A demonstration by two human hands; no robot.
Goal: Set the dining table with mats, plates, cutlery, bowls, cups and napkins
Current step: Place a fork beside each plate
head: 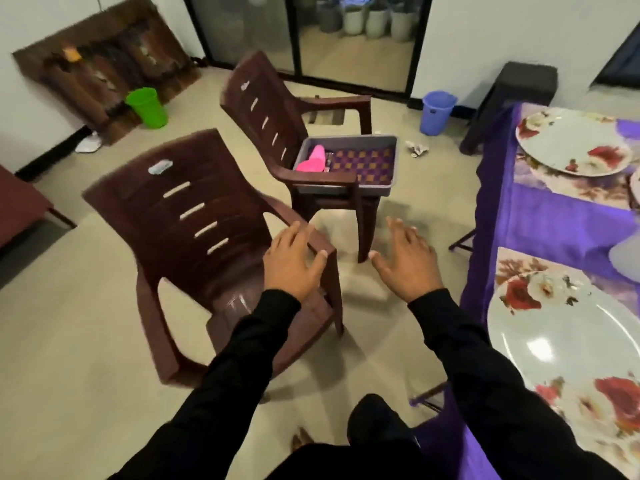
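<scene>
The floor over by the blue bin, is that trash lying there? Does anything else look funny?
Yes. A crumpled scrap lies on the floor beside the blue bin, not in it. Also, the grey tray with the pink things sits on a chair's seat instead of the table.

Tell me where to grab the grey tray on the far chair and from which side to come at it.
Take the grey tray by its two short end rims, one hand each. Come from the open front of the far chair, since the armrests flank it and the near corner juts past the seat edge. It sits flat with pink cups and a checked mat inside, so probably lift it level.
</scene>
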